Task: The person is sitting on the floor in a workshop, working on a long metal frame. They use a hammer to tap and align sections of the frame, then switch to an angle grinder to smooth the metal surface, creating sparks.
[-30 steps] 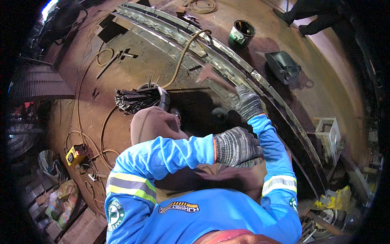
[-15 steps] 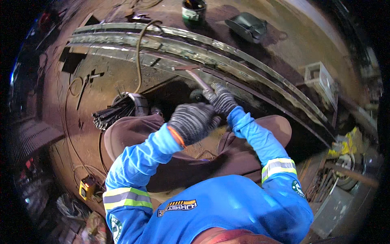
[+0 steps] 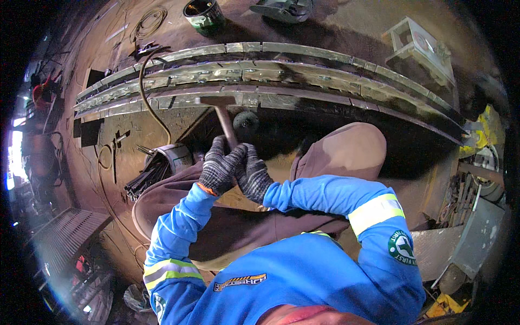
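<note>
Both my hands wear grey-and-black striped knit gloves and are close together over my lap. My left hand [image 3: 218,170] is closed at the lower handle of a hammer [image 3: 223,120]. My right hand [image 3: 253,174] is wrapped round the same handle from the other side, touching the left. The handle's lower end is hidden in the gloves. The hammer's head points away from me, over the near edge of the long metal bars [image 3: 303,73] lying side by side across the floor. Whether the head touches the metal cannot be told.
A metal bucket of thin dark rods [image 3: 176,158] stands by my left knee. A cable [image 3: 144,89] crosses the bars. Farther off are a dark-green bucket [image 3: 205,19], a dark welding mask [image 3: 281,10] and a white frame [image 3: 422,49]. A round dark object [image 3: 246,123] lies beyond my hands.
My view has turned. The hammer has moved left and now points more straight ahead. My left hand, a fist beside the right before, has come onto the handle with it.
</note>
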A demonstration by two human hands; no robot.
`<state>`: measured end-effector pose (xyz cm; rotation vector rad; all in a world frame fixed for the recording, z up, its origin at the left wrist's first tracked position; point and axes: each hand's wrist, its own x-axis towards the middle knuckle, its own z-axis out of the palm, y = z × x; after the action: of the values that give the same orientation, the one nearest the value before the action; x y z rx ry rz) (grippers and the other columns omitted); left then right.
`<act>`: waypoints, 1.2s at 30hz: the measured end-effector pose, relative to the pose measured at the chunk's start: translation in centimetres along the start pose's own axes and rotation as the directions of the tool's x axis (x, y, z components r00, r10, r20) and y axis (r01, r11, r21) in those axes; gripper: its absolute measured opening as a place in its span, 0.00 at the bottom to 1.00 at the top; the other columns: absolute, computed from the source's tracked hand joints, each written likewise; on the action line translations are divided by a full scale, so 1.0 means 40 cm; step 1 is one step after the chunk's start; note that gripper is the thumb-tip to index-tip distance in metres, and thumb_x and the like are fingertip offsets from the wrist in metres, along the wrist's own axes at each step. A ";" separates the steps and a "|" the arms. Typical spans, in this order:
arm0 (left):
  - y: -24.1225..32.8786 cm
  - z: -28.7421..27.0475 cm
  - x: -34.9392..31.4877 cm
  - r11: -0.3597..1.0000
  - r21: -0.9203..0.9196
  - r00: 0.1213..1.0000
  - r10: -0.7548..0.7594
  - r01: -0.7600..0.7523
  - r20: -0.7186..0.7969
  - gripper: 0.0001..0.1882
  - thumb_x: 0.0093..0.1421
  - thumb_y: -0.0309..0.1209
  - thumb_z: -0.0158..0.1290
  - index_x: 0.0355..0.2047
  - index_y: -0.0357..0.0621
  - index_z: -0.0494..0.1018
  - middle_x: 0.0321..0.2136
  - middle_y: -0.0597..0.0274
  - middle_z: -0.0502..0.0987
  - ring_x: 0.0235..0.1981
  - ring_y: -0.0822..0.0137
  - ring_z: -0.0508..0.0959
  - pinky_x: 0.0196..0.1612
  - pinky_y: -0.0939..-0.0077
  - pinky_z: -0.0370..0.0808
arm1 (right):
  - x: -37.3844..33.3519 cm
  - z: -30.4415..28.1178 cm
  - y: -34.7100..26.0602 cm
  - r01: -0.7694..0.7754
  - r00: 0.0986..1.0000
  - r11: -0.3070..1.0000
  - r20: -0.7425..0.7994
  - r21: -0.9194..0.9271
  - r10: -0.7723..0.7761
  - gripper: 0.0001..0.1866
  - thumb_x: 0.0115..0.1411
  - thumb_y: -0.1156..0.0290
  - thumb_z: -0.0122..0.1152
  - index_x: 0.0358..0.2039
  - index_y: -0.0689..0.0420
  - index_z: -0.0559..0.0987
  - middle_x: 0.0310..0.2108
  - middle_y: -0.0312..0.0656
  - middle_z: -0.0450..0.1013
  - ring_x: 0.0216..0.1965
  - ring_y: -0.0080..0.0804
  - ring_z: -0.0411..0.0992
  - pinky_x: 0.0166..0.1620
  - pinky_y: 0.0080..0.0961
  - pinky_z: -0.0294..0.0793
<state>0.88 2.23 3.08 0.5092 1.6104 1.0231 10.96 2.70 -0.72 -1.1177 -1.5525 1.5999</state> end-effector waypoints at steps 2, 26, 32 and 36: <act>-0.004 -0.005 -0.008 0.965 0.093 0.964 0.234 -0.246 0.128 0.12 0.56 0.27 0.52 0.39 0.37 0.68 0.33 0.57 0.74 0.32 0.66 0.74 0.34 0.72 0.73 | -0.002 0.002 0.033 0.075 0.997 0.973 0.017 -0.218 -0.073 0.20 0.60 0.65 0.46 0.52 0.56 0.60 0.39 0.50 0.70 0.39 0.48 0.70 0.44 0.39 0.69; 0.282 -0.033 0.138 -0.102 0.740 0.454 0.732 -0.665 0.508 0.19 0.50 0.34 0.59 0.41 0.44 0.70 0.20 0.53 0.76 0.21 0.56 0.78 0.22 0.66 0.72 | -0.081 0.079 0.074 0.756 0.561 0.500 0.812 -0.423 -0.162 0.09 0.44 0.67 0.54 0.23 0.53 0.82 0.25 0.44 0.76 0.28 0.43 0.74 0.25 0.44 0.68; 0.203 -0.155 0.333 -0.220 0.905 0.840 0.342 -0.364 0.421 0.15 0.56 0.43 0.51 0.33 0.44 0.72 0.22 0.45 0.74 0.24 0.44 0.75 0.24 0.54 0.68 | -0.034 0.024 -0.013 0.863 0.351 0.377 0.936 -0.337 0.032 0.08 0.42 0.71 0.54 0.22 0.54 0.82 0.22 0.45 0.76 0.26 0.42 0.74 0.23 0.40 0.67; 0.273 -0.055 0.296 -0.214 0.931 0.868 0.347 -0.295 0.355 0.18 0.58 0.46 0.47 0.28 0.43 0.71 0.20 0.42 0.72 0.23 0.46 0.74 0.23 0.57 0.67 | -0.027 0.045 0.063 0.812 0.408 0.462 0.913 -0.356 -0.014 0.08 0.42 0.71 0.54 0.22 0.53 0.82 0.24 0.44 0.76 0.28 0.42 0.74 0.27 0.40 0.70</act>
<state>-6.75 16.37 5.47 2.1348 2.1118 -0.2569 10.10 0.69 -3.16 0.0238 -3.1093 0.9344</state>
